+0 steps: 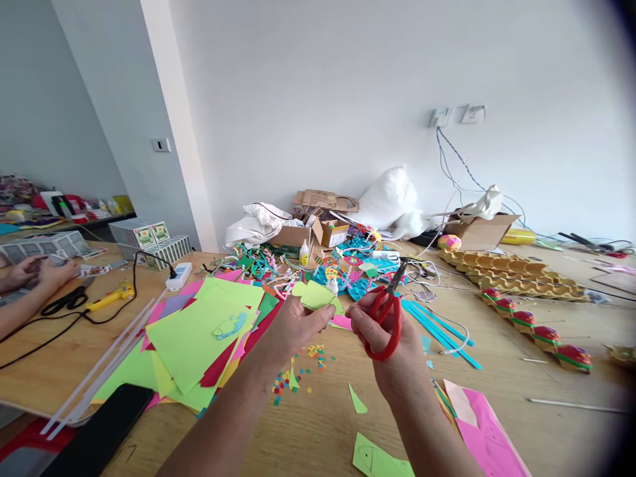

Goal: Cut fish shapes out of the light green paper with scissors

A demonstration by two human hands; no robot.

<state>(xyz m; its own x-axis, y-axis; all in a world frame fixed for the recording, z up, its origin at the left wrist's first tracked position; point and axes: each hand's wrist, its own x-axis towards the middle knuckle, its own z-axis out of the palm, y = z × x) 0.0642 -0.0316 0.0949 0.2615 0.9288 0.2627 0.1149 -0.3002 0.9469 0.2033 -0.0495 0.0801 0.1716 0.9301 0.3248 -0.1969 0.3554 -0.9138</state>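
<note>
My left hand (305, 324) pinches a light green paper cutout (314, 295) by its lower edge, above the middle of the table. In my right hand (392, 344) is a pair of scissors (390, 318) with red handles, its dark blades pointing up and away from the paper. The right thumb and fingertip come close to the left fingertips; whether they touch the cutout I cannot tell. Below my hands lie a green paper scrap (356, 399) and a green piece with a drawn outline (380, 457). Colored paper dots (285, 384) are scattered near my left forearm.
Left of my hands spreads a stack of colored paper sheets (191, 331), with a black phone (102, 430) in front. Another person's hands (44, 271) work at far left, near a yellow glue gun (112, 297). Egg cartons (511, 271) and a pink sheet (489, 430) lie right.
</note>
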